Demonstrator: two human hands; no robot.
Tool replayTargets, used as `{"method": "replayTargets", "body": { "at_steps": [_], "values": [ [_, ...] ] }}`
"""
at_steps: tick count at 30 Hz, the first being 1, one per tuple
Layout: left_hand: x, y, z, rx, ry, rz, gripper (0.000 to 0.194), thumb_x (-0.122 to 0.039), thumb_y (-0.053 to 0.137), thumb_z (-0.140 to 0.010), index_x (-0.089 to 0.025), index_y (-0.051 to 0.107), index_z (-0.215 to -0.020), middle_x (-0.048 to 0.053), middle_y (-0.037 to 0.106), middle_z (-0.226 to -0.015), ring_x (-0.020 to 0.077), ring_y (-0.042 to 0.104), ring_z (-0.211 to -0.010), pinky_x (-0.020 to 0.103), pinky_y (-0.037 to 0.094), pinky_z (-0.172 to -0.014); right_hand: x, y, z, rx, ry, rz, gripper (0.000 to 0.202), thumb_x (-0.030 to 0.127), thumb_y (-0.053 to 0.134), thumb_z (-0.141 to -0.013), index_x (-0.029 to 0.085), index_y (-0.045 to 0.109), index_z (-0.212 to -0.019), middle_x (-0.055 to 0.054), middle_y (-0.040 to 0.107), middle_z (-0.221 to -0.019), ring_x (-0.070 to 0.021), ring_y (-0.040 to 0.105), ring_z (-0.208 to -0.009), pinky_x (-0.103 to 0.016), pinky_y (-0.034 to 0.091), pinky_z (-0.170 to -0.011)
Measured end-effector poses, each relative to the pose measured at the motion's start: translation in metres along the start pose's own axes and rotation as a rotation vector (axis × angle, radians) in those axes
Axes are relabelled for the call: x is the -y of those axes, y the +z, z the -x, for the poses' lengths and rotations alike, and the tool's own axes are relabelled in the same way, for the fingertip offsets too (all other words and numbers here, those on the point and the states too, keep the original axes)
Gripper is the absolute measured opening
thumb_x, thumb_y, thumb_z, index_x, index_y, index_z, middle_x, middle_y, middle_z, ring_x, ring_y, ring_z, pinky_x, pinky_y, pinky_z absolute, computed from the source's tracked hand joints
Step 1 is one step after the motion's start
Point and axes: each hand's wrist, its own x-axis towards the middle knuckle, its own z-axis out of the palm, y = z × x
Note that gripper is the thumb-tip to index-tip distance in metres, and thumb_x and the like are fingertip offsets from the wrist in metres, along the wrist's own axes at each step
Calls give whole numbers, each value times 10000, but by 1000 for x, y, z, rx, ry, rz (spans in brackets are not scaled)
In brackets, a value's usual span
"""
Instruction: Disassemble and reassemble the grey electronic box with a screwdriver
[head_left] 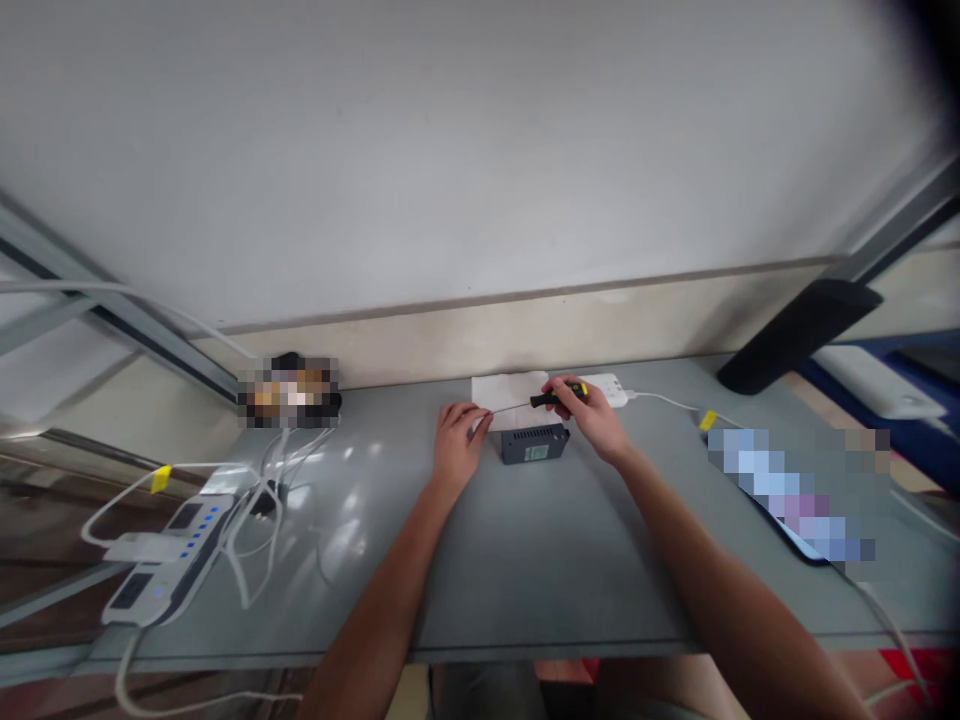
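Right fingers (553, 385) grip a screwdriver (538, 401), left fingers (456, 411) at its tip, their hold unclear, beyond a vented box (534, 447), interior hidden.

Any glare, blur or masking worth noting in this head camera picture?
Head view: bright glare spots on the grey tabletop, left of the left hand; pixelation over the phone-like device at right; label on the dark box too soft to read; upper right corner dark.

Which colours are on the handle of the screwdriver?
The screwdriver handle is black with yellow, shown in the head view.
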Motion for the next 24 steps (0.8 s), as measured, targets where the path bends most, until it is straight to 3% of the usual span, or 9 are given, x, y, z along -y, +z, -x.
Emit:
{"method": "replayTargets", "body": {
  "at_steps": [7,24],
  "values": [
    [-3,0,1,3,43,-15,165,-312,610,-1015,-242,758,-1037,67,682,-1020,222,596,-998,389,524,-916,9,0,1,-24,2,20,522,691,652,-842,173,693,-884,-16,611,-671,-130,484,-621,-277,386,-596],
    [-10,-1,-1,-4,130,1,139,-272,621,-1000,-233,750,-1033,69,674,-1006,206,592,-938,385,529,-896,-5,-7,-3,-60,-10,45,440,640,653,-874,201,679,-872,-31,662,-762,-160,586,-679,-298,433,-653]
  ]
}}
